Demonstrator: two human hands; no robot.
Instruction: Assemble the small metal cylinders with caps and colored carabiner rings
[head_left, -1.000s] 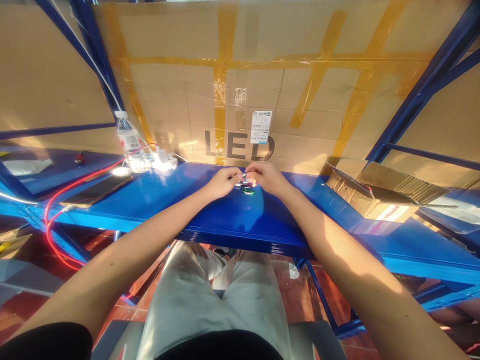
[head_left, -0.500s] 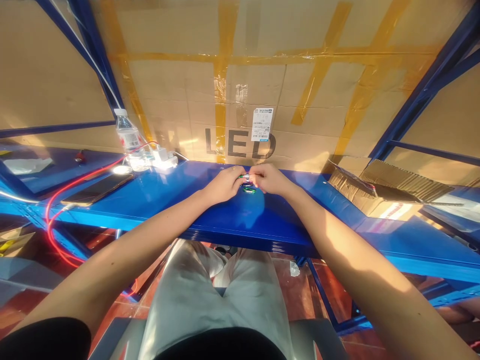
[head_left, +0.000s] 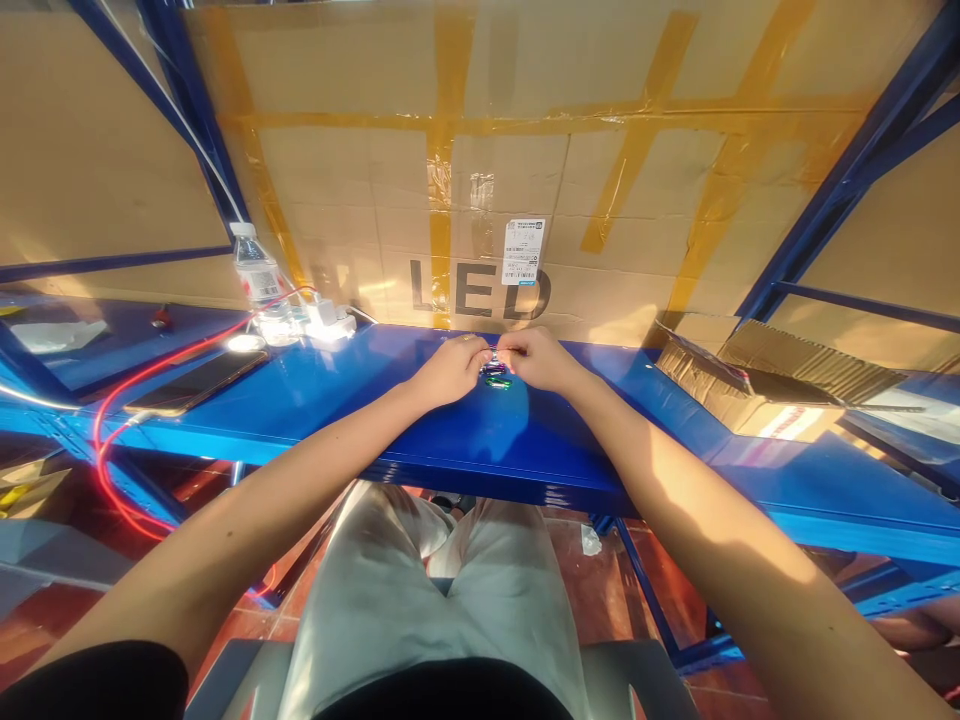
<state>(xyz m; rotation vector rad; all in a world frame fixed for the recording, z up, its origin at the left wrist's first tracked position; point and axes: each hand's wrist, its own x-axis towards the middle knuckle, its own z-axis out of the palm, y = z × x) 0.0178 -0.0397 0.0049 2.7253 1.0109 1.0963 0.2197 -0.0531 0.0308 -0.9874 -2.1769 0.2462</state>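
My left hand (head_left: 456, 368) and my right hand (head_left: 541, 362) meet over the middle of the blue bench (head_left: 450, 440), each pinching with thumb and fingertips. Between them is a small shiny object (head_left: 494, 353), which looks like a metal carabiner; the fingers cover most of it. Just below the fingertips, a green, glossy loop (head_left: 497, 382) like another carabiner lies on the bench. A purplish shiny piece (head_left: 493, 369) shows right behind it, partly hidden by the hands.
A large taped carton (head_left: 337, 200) marked LED stands behind the bench. To the left are a plastic bottle (head_left: 257, 270), a white plug adapter (head_left: 328, 318), a phone (head_left: 199, 384) and a red cable (head_left: 101, 440). An open cardboard box (head_left: 780, 405) sits at right.
The held object was turned with its green and silver side showing; now less of it is visible between the fingertips. Both hands stay in nearly the same place.
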